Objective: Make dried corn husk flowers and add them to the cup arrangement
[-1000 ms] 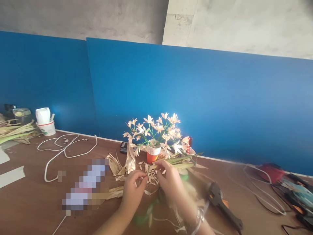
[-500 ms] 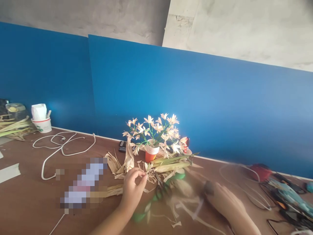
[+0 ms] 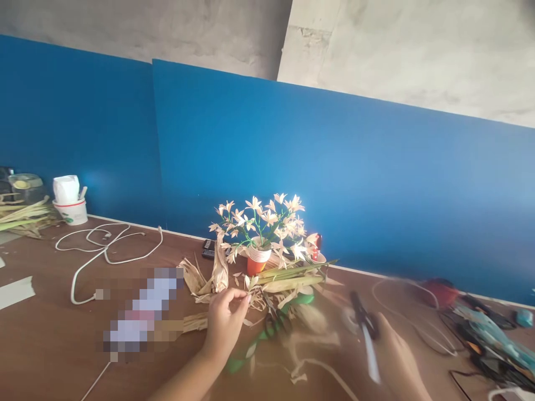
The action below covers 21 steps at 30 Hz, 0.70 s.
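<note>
My left hand [image 3: 225,314] is closed in a pinch, thumb against forefinger, on a small pale husk piece [image 3: 251,283] at its fingertips. Its exact shape is hard to make out. At the right, my blurred right hand [image 3: 395,348] is closed around a dark tool [image 3: 363,311] with a whitish strip below it; the tool's kind is unclear. Just beyond my left hand stands an orange-and-white paper cup [image 3: 256,260] holding pale husk flowers [image 3: 270,217] on green stems. Scissors [image 3: 276,323] with dark handles and green tape [image 3: 301,301] lie between my hands.
Dry corn husks [image 3: 292,274] and scraps surround the cup. A white cable [image 3: 104,250] curls at the left, near a white tub [image 3: 72,213]. Dark cords and a teal item [image 3: 493,328] crowd the right. A blue panel [image 3: 334,167] rises behind the table.
My right hand has turned and shifted slightly right; the dark tool and its whitish strip show more plainly. The left hand keeps its pinch almost in place.
</note>
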{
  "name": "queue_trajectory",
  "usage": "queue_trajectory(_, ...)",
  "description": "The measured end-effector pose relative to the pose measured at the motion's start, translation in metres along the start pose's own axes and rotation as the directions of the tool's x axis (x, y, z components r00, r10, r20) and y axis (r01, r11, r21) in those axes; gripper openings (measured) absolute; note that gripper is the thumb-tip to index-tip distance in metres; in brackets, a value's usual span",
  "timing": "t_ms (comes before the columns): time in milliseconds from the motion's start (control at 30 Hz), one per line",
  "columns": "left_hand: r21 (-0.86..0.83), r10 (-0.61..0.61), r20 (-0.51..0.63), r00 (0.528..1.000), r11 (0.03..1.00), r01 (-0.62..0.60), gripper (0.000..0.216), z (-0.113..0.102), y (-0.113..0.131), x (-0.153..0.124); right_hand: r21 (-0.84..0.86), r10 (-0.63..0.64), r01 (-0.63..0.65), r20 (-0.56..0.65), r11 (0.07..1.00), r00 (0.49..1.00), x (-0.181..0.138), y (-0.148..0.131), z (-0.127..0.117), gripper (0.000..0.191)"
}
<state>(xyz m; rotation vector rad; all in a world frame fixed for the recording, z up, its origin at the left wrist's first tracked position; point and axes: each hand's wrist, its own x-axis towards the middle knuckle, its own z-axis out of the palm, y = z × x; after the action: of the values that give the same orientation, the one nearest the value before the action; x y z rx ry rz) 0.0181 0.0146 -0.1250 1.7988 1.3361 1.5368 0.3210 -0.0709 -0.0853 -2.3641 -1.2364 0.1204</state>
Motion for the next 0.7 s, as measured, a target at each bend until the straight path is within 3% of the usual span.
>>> queue_trajectory(33, 0.017, 0.022, -0.009, 1.000, 1.000, -0.022, 0.017, 0.000, 0.000, -0.001, 0.147, -0.073, 0.078, -0.039, 0.986, 0.997, -0.005, -0.007, 0.001, 0.025)
queue_trajectory(100, 0.054, 0.084, -0.030, 0.996, 0.995, -0.082, 0.016, 0.001, 0.002, -0.002, 0.405, -0.242, 0.283, -0.150, 0.870, 0.959, -0.018, -0.030, 0.006, 0.028)
queue_trajectory(167, 0.086, 0.162, -0.039, 0.986, 0.984, -0.158, 0.014, 0.001, 0.004, -0.004, 0.562, -0.357, 0.401, -0.192, 0.724, 0.914, -0.032, -0.060, 0.014, 0.022)
queue_trajectory(200, 0.098, 0.200, -0.033, 0.979, 0.976, -0.196, 0.014, 0.001, 0.006, -0.005, 0.586, -0.394, 0.418, -0.178, 0.694, 0.902, -0.039, -0.077, 0.018, 0.021)
queue_trajectory(300, 0.117, 0.285, 0.006, 0.959, 0.952, -0.283, 0.011, -0.001, 0.011, -0.006, 0.643, -0.462, 0.446, -0.159, 0.622, 0.873, -0.049, -0.120, 0.025, 0.019)
queue_trajectory(400, 0.138, 0.331, 0.023, 0.943, 0.934, -0.331, 0.011, -0.003, 0.014, -0.008, 0.703, -0.488, 0.398, -0.082, 0.589, 0.869, -0.049, -0.145, 0.028, 0.019)
queue_trajectory(533, 0.148, 0.349, 0.028, 0.937, 0.925, -0.349, 0.009, -0.002, 0.013, -0.009, 0.720, -0.543, 0.376, 0.002, 0.584, 0.840, -0.041, -0.152, 0.032, 0.017)
queue_trajectory(700, 0.155, 0.317, 0.041, 0.947, 0.935, -0.320, 0.010, 0.001, 0.011, -0.008, 0.724, -0.532, 0.329, 0.061, 0.606, 0.845, -0.036, -0.151, 0.038, 0.014)
